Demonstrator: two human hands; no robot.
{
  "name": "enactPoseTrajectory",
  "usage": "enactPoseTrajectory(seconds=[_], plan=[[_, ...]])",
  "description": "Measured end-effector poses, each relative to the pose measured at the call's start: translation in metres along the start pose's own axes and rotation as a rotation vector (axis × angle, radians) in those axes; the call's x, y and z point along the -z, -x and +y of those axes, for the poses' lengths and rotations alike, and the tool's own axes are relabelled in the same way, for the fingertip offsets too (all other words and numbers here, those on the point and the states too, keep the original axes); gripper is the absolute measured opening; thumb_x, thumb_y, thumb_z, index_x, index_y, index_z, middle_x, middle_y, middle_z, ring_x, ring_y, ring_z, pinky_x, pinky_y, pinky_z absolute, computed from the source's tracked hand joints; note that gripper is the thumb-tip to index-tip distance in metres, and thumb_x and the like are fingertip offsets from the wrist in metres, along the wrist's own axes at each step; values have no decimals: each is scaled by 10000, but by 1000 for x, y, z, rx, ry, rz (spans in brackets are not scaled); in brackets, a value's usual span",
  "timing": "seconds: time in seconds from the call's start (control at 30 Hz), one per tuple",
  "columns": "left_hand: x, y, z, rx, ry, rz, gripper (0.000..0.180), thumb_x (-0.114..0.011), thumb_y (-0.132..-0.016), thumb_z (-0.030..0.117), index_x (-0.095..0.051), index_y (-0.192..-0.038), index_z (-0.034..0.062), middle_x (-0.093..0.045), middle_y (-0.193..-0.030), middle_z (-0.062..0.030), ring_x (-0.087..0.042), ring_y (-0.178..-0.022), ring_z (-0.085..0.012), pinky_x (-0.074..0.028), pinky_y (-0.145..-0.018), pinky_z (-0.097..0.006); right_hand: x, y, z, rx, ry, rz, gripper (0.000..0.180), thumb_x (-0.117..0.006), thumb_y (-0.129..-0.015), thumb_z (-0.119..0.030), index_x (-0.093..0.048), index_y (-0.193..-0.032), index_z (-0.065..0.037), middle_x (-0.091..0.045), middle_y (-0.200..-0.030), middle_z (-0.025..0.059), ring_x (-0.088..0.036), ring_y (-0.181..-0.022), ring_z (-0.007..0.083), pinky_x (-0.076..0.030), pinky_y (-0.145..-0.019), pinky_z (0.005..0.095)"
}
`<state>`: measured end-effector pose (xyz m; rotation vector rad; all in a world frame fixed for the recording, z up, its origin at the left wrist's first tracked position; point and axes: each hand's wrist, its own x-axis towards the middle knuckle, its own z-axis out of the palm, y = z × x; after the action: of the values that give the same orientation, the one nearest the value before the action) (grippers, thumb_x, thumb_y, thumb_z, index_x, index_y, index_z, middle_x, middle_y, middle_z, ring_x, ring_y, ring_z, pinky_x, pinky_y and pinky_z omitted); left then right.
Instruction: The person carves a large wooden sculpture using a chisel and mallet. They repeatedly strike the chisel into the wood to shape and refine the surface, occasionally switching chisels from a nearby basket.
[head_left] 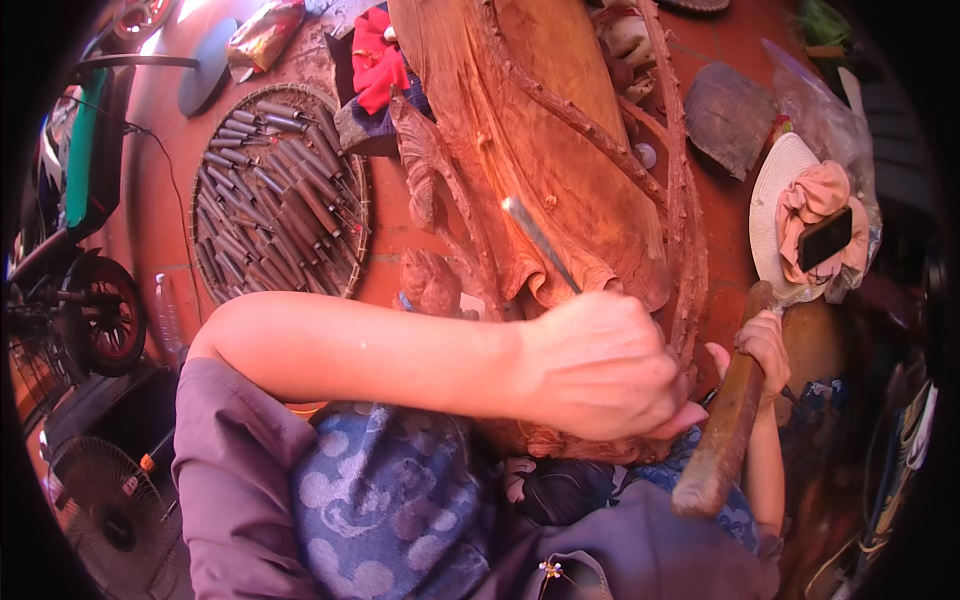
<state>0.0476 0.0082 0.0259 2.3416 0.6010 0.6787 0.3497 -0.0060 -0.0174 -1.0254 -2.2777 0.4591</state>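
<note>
My left arm crosses in front of me, and my left hand (605,370) is closed in a fist over the near part of a large carved piece of reddish wood (560,130). A slim metal chisel (540,240) sticks out of that fist, slanting up and to the left over the carved folds; its handle is hidden by the fingers. To the right, my right hand (765,350) has its fingers wrapped round a wooden mallet (725,430), whose thick end points down towards me. The mallet is apart from the chisel. Carved leaves (420,170) and twisting branches edge the wood.
A round woven basket (365,200) full of chisels stands on the tiled floor at left. A fan (115,500), a plastic bottle (167,310) and a wheel (100,310) lie further left. At right are a straw hat (772,190), a phone (825,240) and a dark slab (730,115).
</note>
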Motion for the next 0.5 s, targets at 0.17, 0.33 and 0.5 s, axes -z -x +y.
enactPoseTrajectory(seconds=[0.17, 0.33, 0.5], plan=[[-8, -8, 11, 139, 163, -55, 449, -576, -982, 376, -633, -663, 66, -595, -544, -80, -587, -436, -287, -477, -420, -405, 4, -10, -8, -43, -78, 15, 443, -914, -720, -195, -515, -859, -61, -568, -741, 73, -559, -670, 251, -495, -732, 424], [-13, -18, 6, 241, 183, 67, 467, -574, -988, 388, -662, -667, 61, -607, -550, -106, -582, -431, -323, -466, -410, -439, 6, -12, -11, -71, -138, 27, 449, -915, -726, -224, -520, -864, -60, -573, -738, 70, -555, -664, 244, -492, -722, 421], [-8, -21, -2, 276, 155, 66, 458, -583, -983, 380, -658, -645, 79, -605, -565, -107, -587, -448, -332, -467, -415, -436, 0, -3, -2, -42, -174, 9, 433, -913, -719, -160, -520, -867, -54, -580, -754, 86, -566, -675, 258, -498, -732, 431]])
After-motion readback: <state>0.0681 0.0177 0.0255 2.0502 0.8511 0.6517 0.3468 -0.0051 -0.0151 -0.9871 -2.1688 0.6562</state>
